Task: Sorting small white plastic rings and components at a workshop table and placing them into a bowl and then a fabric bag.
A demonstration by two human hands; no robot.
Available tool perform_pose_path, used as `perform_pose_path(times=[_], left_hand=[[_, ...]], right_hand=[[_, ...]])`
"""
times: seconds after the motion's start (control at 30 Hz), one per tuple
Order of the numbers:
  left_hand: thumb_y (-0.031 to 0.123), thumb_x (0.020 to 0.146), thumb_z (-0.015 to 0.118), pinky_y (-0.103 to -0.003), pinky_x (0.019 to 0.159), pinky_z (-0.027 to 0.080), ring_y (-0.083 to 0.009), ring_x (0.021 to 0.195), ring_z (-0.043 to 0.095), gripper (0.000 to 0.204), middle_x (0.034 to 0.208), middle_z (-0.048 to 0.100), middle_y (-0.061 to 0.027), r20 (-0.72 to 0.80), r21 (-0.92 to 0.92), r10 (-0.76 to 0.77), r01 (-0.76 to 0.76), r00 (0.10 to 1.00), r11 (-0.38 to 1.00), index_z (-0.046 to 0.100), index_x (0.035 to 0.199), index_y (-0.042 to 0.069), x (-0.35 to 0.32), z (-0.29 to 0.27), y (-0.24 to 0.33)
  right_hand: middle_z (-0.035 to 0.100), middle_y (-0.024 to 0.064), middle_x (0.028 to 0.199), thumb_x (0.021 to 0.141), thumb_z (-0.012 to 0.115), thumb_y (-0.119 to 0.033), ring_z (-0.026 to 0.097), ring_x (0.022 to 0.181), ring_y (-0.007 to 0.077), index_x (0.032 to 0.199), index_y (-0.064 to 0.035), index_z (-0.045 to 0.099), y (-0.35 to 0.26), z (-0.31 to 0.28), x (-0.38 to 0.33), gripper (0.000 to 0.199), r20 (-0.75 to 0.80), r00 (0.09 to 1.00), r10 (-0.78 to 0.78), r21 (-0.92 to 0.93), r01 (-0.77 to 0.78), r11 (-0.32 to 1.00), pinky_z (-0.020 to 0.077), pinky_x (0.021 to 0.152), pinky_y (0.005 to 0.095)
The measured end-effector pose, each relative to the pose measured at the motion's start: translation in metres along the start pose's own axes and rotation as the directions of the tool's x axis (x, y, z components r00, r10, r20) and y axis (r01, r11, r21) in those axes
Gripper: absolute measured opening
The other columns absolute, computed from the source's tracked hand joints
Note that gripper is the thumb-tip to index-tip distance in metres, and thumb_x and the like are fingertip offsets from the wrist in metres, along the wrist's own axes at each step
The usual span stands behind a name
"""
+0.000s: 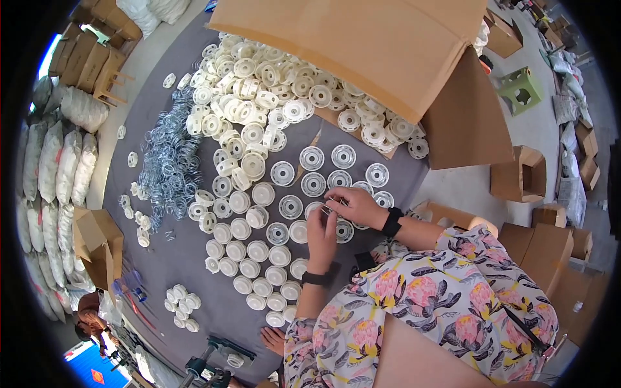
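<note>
My left hand [321, 233] and my right hand [354, 205] meet above the table, fingertips pinched close together. Between them is a thin shiny wire piece [326, 209], which looks like one of the metal springs; the fingers partly hide it. Beneath and around my hands lie round white plastic parts with silvery rings showing [313, 184], set out in loose rows. To the left of my left hand, smooth white round caps [262, 286] sit close together. A tangled heap of metal springs [169, 158] lies farther left.
A large cardboard box [356, 52] leans over the far side, beside a heap of cream plastic rings [259, 84]. A small cluster of white parts [183, 307] and a dark green hand press [210, 359] are at the near left. Another person's hand [273, 339] rests on the table edge.
</note>
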State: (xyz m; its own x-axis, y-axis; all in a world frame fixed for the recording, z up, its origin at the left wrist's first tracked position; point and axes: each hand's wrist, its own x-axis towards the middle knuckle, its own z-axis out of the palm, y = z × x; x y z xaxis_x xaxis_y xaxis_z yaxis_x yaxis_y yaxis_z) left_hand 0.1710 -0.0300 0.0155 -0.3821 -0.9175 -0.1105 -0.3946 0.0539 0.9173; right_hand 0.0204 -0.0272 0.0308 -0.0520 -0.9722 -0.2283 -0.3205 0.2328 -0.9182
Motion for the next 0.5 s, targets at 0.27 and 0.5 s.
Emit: perform_pose_path(times=[0.27,0.5], left_hand=[[0.035,0.085,0.057,-0.024,0.05,0.04,-0.0113,0.06,0.05,0.035,0.074,0.052,-0.0017,-0.104,-0.655,-0.541,0.352,0.834,0.669,0.057,0.095,0.001,0.073,-0.044,-0.053],[0.023,0.069,0.073,-0.037,0.07,0.044,-0.0287,0.08,0.053,0.049,0.087,0.053,-0.0134,-0.261,0.545,0.117,0.046,0.958,0.837,0.054,0.108,-0.001,0.114,-0.059,-0.077]], right_hand=[[0.062,0.0092,0.081,0.081,0.059,-0.025,0.059,0.072,0.0277,0.087,-0.0055,0.061,0.018,-0.039,-0.008,0.021,-0.067,0.967,-0.247,-0.182,0.232,0.956,0.0466,0.064,0.0336],[0.062,0.0095,0.081,0.084,0.057,-0.024,0.059,0.073,0.0228,0.091,-0.0042,0.061,0.03,-0.028,-0.019,0.022,-0.079,0.99,-0.113,-0.028,0.111,0.993,0.0458,0.065,0.0315]])
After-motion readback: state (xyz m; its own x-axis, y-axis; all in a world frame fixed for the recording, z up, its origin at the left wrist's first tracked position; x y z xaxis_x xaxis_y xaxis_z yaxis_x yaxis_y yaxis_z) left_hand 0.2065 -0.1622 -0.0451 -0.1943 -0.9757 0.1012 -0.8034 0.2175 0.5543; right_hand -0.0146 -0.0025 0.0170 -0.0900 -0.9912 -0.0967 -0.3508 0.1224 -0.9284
